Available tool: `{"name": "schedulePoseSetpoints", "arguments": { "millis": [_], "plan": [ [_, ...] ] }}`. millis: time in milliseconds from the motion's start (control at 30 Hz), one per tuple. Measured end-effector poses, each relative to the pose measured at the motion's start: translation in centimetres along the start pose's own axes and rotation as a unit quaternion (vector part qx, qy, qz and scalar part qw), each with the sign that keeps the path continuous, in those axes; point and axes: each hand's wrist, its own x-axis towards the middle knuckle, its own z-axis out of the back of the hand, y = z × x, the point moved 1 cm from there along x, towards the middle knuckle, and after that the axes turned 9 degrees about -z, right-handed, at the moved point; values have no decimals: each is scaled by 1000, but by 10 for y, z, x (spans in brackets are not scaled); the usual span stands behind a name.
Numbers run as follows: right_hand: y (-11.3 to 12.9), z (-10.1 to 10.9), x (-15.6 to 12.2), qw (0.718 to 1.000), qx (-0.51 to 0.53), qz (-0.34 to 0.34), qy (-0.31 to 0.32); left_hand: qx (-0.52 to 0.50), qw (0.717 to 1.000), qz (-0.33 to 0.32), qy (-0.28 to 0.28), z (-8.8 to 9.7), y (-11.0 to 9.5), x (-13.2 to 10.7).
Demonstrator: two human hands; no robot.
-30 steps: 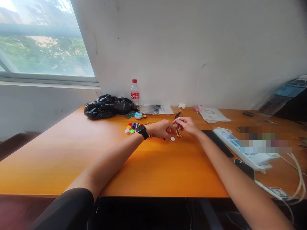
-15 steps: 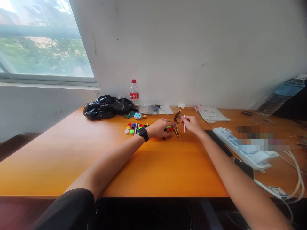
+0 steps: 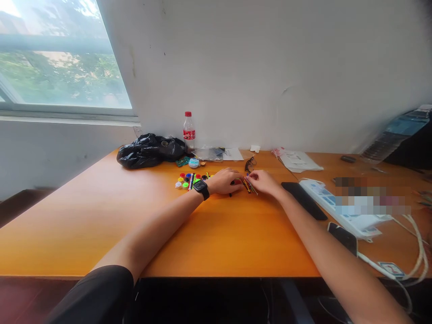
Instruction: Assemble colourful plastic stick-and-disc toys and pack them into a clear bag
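Observation:
My left hand (image 3: 225, 181), with a black watch on the wrist, lies low over the table. Its fingers are curved and stand apart from the thumb, next to a cluster of thin coloured plastic sticks (image 3: 248, 185). My right hand (image 3: 262, 182) is closed in a pinch at the right side of these sticks, on a thin white stick (image 3: 254, 189) that is mostly covered by the fingers. Left of my left hand are several small round coloured plastic pieces (image 3: 185, 185) and more thin sticks (image 3: 191, 181). My left hand and wrist hide part of them.
At the back stand a cola bottle (image 3: 189, 130) and a black plastic bag (image 3: 148, 150). Eyeglasses (image 3: 249, 164) lie behind my hands. To the right are a black flat case (image 3: 303, 200), a white power strip (image 3: 337, 207), a phone (image 3: 342, 238) and cables (image 3: 418, 252).
My right hand has moved left and slightly down, bringing the white stick from beside the cluster to the coloured sticks. My left hand has hardly moved.

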Motion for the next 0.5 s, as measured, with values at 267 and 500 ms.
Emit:
{"name": "schedulePoseSetpoints", "arguments": {
  "millis": [267, 500],
  "plan": [
    [19, -11, -11, 997, 51, 65, 0, 57, 997, 28, -50, 15, 12, 1],
    [17, -17, -8, 986, 80, 97, -113, 156, 964, 112, -185, 114, 13, -14]
  ]
}}
